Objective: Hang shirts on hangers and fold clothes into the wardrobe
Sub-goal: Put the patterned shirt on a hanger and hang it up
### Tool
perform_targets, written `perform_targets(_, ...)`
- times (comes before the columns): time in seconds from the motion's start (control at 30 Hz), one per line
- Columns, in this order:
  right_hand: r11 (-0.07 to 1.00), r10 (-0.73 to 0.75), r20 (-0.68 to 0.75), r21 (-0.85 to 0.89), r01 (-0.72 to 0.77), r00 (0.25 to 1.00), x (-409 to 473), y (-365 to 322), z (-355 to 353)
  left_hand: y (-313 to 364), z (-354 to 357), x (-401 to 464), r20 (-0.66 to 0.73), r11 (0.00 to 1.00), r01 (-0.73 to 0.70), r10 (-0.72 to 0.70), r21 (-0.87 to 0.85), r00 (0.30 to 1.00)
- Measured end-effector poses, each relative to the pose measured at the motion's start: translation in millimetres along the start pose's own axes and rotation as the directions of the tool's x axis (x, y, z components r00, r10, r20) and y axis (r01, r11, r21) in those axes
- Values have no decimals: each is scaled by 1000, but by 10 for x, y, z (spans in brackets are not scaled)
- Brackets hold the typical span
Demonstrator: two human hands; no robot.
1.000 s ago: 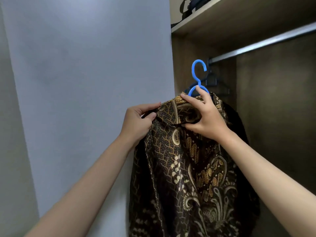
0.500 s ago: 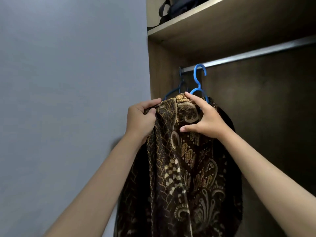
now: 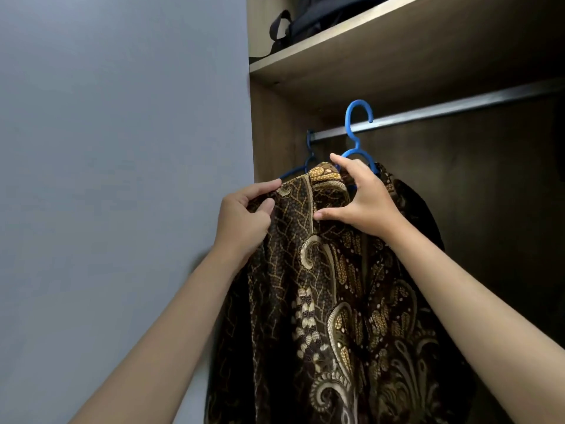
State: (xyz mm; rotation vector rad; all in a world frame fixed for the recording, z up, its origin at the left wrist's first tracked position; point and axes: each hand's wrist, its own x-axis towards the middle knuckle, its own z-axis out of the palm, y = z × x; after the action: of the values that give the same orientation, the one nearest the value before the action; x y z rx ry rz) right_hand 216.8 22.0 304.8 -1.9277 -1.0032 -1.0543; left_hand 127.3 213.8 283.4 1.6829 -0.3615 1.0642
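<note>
The shirt (image 3: 336, 286), dark with a gold pattern, hangs on a blue hanger (image 3: 356, 139) inside the wardrobe, held up in front of the rail (image 3: 443, 113) near its left end; the hook rises straight above the collar and its open tip overlaps the rail, though whether it has caught over it I cannot tell. The right hand (image 3: 363, 200) is the nearer one to the hook, just below it, forefinger and thumb spread over the collar and the hanger's neck; the left hand (image 3: 244, 218) pinches the shoulder cloth at the hanger's left end, so the hanger's long axis runs between the two hands, roughly along the rail. The move to come, I judge, is a short lift up and over the rail, led by the right hand. Against half a second ago, the hook sits higher against the rail and the wardrobe has drifted right in view; a second blue hanger (image 3: 301, 169) shows behind the left shoulder, and a dark bag (image 3: 305, 22) lies on the shelf (image 3: 351, 53) above.
</note>
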Motion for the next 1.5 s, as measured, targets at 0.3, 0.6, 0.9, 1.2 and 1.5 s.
perform_targets(0.3, 997, 64, 36, -47, -62, 997, 330, 156, -106, -19, 86, 158, 59, 958, -113, 101, 265, 993)
perform_targets(0.6, 977, 211, 117, -48, -206, 971, 614, 491, -117, -126, 397, 418, 66, 962, -84, 69, 260, 995)
perform_targets(0.9, 947, 316, 53, -77, -312, 947, 987, 1027, -356, -148, 921, 957, 179, 949, -156, 109, 275, 978)
perform_targets(1.2, 925, 364, -44, -106, -366, 931, 985, 1478, -631, -325, 1443, 1326, 272, 968, -178, 126, 178, 954)
perform_targets(1.5, 898, 387, -102, -185, -400, 916, 637, 1656, -721, -789, 1750, 1199, 341, 998, -59, 56, -2, 939)
